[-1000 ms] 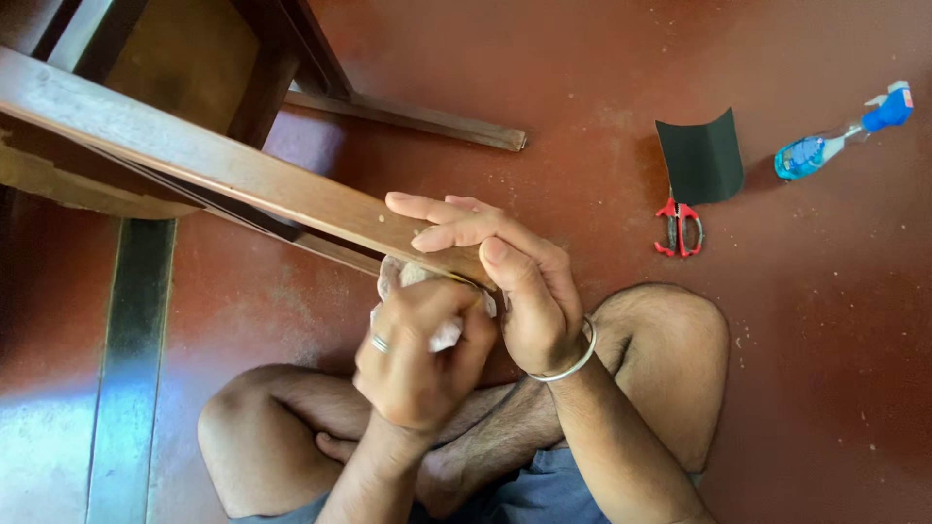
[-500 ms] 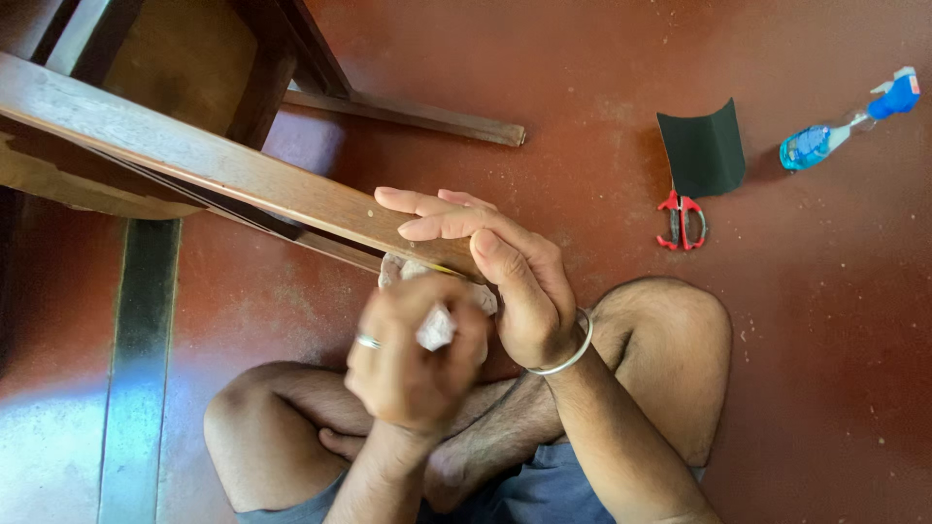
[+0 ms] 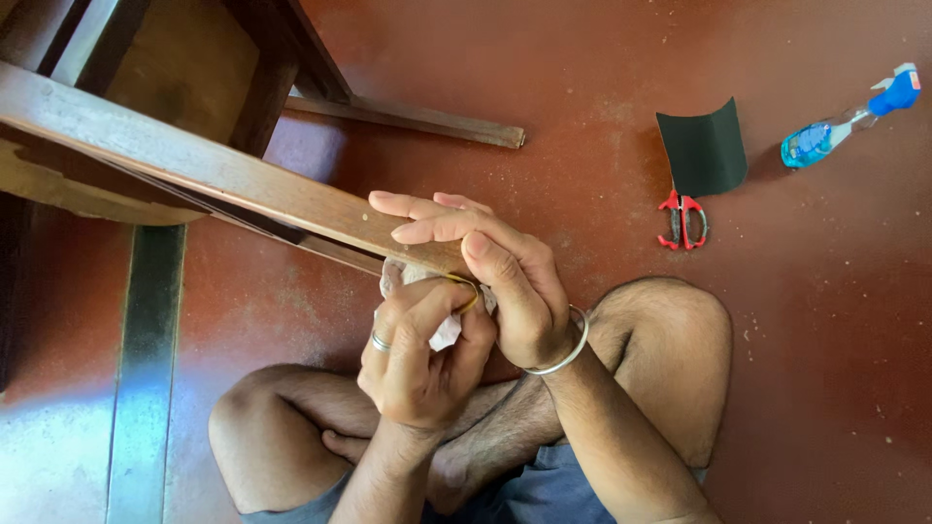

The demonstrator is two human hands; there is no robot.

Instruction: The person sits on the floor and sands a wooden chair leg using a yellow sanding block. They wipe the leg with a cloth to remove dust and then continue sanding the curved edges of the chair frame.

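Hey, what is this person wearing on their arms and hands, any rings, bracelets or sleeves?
Both forearms are bare, with no sleeves and no gloves. The left hand carries a thin silver-coloured ring on one finger. The right hand has a plain silver-coloured metal bangle sitting around the wrist. No watch or markings show.

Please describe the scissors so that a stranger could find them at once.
Look at the red floor, right of the person's right hand. The scissors lie against the lower edge of a dark curled sheet; only they have red handles, while the spray bottle is blue.
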